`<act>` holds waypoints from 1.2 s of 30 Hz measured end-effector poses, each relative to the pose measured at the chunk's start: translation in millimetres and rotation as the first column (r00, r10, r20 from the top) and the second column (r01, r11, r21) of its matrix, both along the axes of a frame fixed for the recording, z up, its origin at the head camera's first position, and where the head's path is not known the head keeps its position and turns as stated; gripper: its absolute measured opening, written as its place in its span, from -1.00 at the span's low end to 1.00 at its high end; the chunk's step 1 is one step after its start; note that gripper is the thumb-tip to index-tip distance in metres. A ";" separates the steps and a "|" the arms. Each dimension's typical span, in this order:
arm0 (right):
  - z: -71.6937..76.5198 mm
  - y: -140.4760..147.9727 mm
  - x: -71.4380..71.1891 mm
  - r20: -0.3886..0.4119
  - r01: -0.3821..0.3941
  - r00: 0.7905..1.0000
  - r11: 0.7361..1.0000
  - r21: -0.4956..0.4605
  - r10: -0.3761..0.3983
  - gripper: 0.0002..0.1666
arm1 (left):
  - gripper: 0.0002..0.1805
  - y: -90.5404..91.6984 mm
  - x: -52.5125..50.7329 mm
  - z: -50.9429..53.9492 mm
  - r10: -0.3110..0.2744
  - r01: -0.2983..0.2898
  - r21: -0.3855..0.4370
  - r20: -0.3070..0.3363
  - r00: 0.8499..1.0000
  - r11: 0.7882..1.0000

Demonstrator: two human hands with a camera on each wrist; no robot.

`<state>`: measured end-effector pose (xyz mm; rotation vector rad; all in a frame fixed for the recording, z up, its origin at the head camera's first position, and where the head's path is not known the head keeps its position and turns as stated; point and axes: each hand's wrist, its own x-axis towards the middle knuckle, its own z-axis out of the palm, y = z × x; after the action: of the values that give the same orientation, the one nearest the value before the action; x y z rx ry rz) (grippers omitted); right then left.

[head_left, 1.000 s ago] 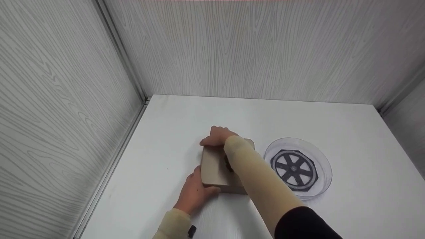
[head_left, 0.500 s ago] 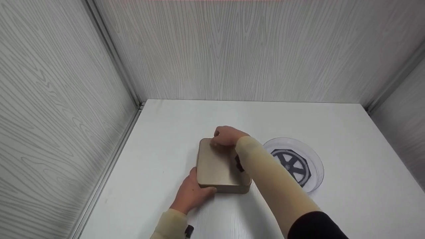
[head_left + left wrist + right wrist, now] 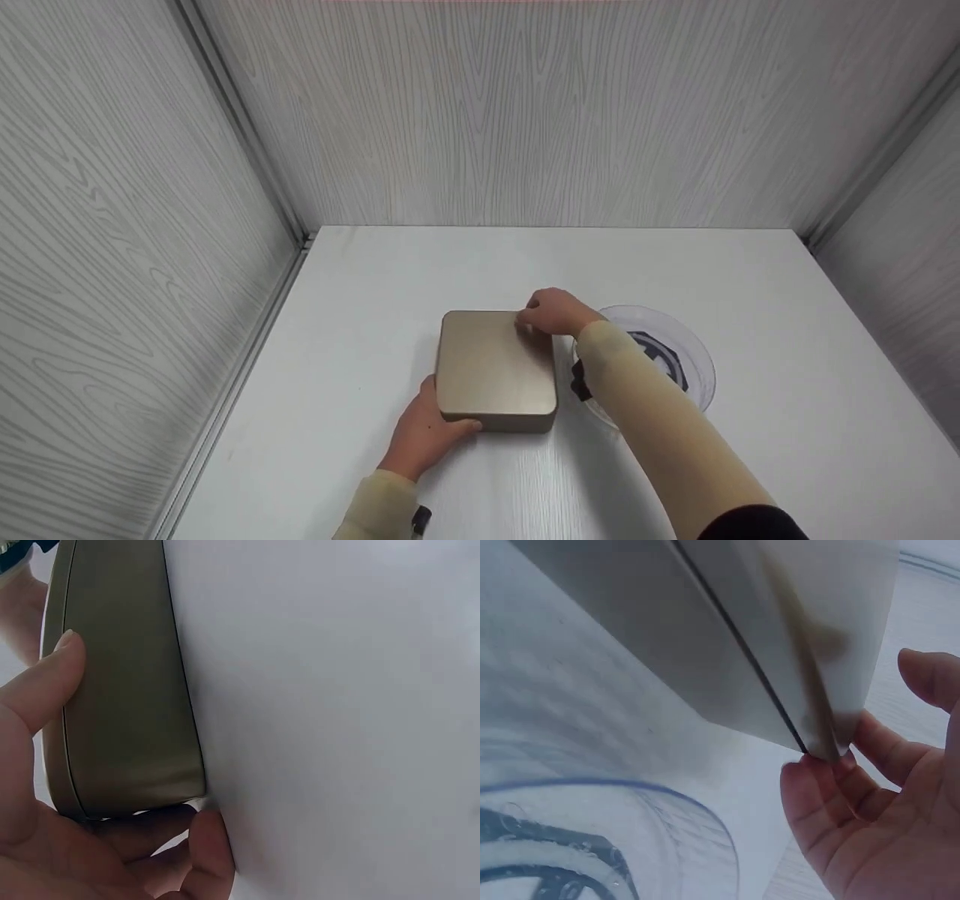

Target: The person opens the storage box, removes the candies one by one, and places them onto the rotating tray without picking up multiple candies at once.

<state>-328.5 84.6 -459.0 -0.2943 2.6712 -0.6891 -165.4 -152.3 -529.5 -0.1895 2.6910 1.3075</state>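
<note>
A gold, round-cornered metal tin [image 3: 491, 371] with a lid lies flat on the white table. My left hand [image 3: 426, 431] grips its near left corner, thumb across the front side and fingers along the left side. In the left wrist view the thumb [image 3: 64, 671] lies over the lid seam of the tin [image 3: 127, 690]. My right hand [image 3: 556, 311] is at the far right corner. In the right wrist view its bent fingers [image 3: 817, 802] curl about that corner of the tin [image 3: 727, 637], while the thumb [image 3: 930, 675] stays apart from it. What is inside is hidden.
A clear round dish [image 3: 701, 352] with a dark, spoked, wheel-like piece [image 3: 664, 360] inside stands right of the tin, partly covered by my right forearm. Pale wood-grain panels [image 3: 480, 112] wall the table at the back and both sides.
My right hand has moved from the tin's far left corner along its far edge to the far right corner. The left hand keeps its grip, and the view has shifted slightly.
</note>
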 end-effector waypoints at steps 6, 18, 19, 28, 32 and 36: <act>-4.1 5.5 0.0 0.025 0.073 0.997 0.997 -0.012 -0.072 -0.53 | 0.18 4.6 -2.8 3.1 -0.008 0.008 -0.006 0.007 1.000 1.000; -6.5 13.6 17.0 -0.054 0.085 0.994 0.992 -0.097 -0.091 -0.41 | 0.17 6.9 -1.6 2.8 -0.044 0.044 -0.025 -0.014 0.999 0.999; -6.7 14.5 21.1 -0.064 0.085 0.994 0.990 -0.109 -0.092 -0.37 | 0.17 5.9 -1.4 3.5 -0.051 0.050 -0.026 -0.017 0.999 0.998; -11.8 23.3 65.6 -0.114 0.094 0.986 0.972 -0.216 -0.120 -0.18 | 0.07 -0.3 -3.8 17.2 -0.036 0.034 -0.091 -0.020 0.999 0.995; -13.7 25.2 85.9 -0.161 0.054 0.982 0.968 -0.243 -0.095 -0.33 | -0.02 2.6 -9.0 21.4 -0.030 0.024 -0.131 -0.050 0.998 0.991; -17.6 24.6 102.2 -0.194 0.018 0.979 0.970 -0.241 -0.066 -0.62 | -0.06 7.7 -14.7 24.6 -0.036 0.016 -0.182 -0.106 0.994 0.983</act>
<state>-226.4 109.1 -476.5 -0.3904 2.7915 -1.0486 -180.1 -144.5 -504.9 -0.1051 2.8938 1.0956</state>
